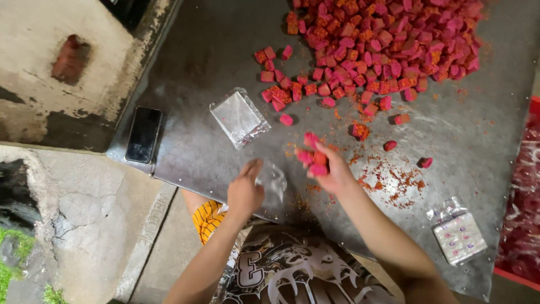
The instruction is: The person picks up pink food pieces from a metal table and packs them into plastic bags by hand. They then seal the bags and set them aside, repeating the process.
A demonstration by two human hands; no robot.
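Viewpoint: head-worn camera, looking down over a steel table [214, 45]; entries run from the person outward.

Left hand [245, 188]: nearest the body, at the table's near edge. Its fingers pinch a small clear plastic bag [274, 180], which hangs loosely just beside the hand. Whether the bag's mouth is open cannot be told.

Right hand [331, 169]: just past the bag, cupped around a clutch of pink cubes [313, 156]; several are gripped between thumb and fingers, the grasp closed on them.

Step in hand, as judged: loading cubes into the bag. To do it well, the left fingers should spread the bag's mouth wide and steady it, and the right hand should bring its cubes directly over the opening before releasing them, so that none drop among the crumbs [394, 180] on the table.

Packet stack, right [458, 236]: flat clear packets with printed faces, well apart from both hands.

Phone [143, 135]: dark, lying on the table's left corner.

Clear bag stack [239, 117]: beyond the left hand, lying flat.

Stray cubes [284, 93]: scattered between the bag stack and the pile.

Cube pile [388, 39]: far edge, a large mound of pink and orange-red cubes.

Red crate [526, 186]: partly seen at the right margin.
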